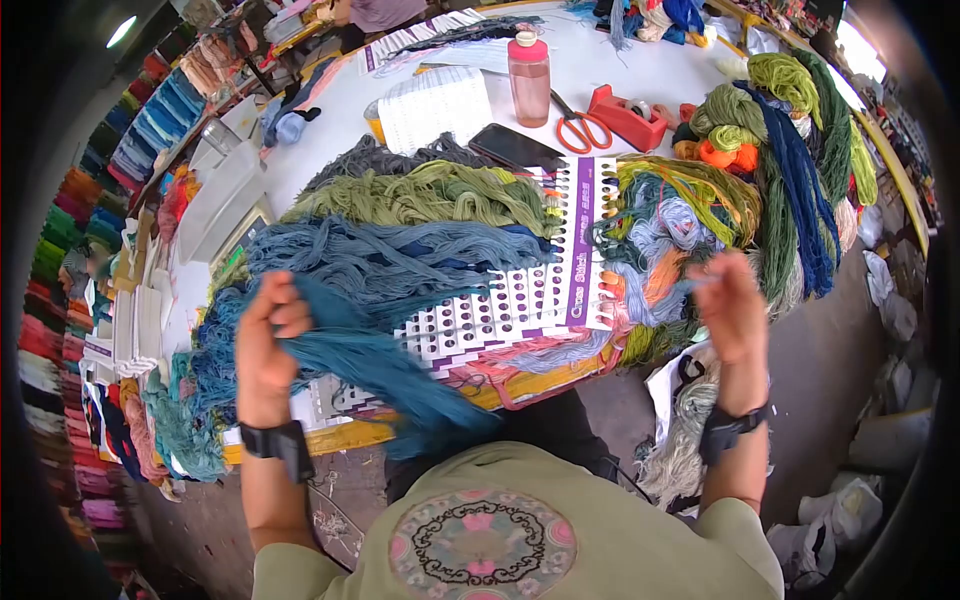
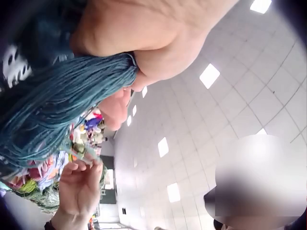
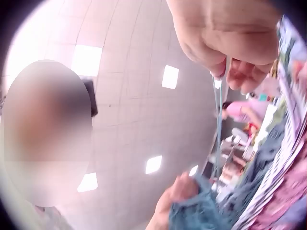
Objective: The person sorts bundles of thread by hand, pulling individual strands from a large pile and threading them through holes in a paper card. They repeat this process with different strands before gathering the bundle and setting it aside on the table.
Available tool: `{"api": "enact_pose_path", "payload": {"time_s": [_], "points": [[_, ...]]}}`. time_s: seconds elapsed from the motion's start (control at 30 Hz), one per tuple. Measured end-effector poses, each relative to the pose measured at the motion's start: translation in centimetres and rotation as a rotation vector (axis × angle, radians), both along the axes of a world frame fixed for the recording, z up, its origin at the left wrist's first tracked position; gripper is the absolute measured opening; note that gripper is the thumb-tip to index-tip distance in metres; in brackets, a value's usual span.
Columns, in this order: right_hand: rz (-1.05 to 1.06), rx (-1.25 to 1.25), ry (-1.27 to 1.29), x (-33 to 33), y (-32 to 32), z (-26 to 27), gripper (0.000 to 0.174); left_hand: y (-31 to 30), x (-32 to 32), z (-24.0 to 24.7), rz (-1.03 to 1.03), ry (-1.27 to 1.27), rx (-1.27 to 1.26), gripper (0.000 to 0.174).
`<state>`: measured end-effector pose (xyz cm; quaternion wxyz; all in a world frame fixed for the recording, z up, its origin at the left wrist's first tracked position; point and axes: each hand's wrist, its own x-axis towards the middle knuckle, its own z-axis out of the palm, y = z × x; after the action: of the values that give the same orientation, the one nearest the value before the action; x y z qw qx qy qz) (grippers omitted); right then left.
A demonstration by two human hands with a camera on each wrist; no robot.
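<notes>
Two hands: working raised over the near edge of the surface (image 1: 640,60), well apart, one left and one right.
Left hand (image 1: 265,345): wrapping fingers and thumb firmly round the teal skein (image 1: 370,360), bunching it close to one end.
Right hand (image 1: 733,305): pinching a single strand (image 3: 219,124) between thumb and fingertip, the other fingers loosely curled and holding nothing else.
Teal skein: hanging from the left grip and draping down to the right, its loose tail trailing over the near edge, just in front of the thread card (image 1: 520,300).
Strand: running taut and thin from the right pinch across to the skein in the left hand.
Handling, skein: probably behaving as very light, soft and limp, sagging wherever unsupported and likely tangling if shaken or let drop.
Handling, strand: seeming fine and slippery, likely snagging on neighbouring threads or snapping under a sharp tug.
Where to hold: gripping the skein at the bunched part near the end, all threads gathered; pinching the strand close to its tip and drawing along its length, not sideways.
Nearby, far side: lying beyond the card, other skeins (image 1: 430,195) in green, grey and blue; further off, a phone (image 1: 515,148), scissors (image 1: 578,125) and a pink bottle (image 1: 528,78).
</notes>
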<state>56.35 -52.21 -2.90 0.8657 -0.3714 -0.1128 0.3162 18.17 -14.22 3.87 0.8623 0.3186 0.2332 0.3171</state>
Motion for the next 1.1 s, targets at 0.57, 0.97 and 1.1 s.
{"api": "enact_pose_path", "payload": {"time_s": [0.57, 0.97, 1.1], "points": [[0.351, -0.577, -1.299, -5.2, 15.4, 0.8, 0.004, -9.0, 17.3, -4.2, -0.603, 0.842, 0.68, 0.021], [0.494, -0.752, -1.248, -4.9, 16.8, 1.8, 0.013, -9.6, 18.2, -5.7, -0.478, 0.6, 0.214, 0.016], [0.686, -0.856, -1.059, -4.9, 16.9, 2.8, 0.014, -9.8, 18.8, -5.3, -0.527, 0.794, 0.349, 0.016]]}}
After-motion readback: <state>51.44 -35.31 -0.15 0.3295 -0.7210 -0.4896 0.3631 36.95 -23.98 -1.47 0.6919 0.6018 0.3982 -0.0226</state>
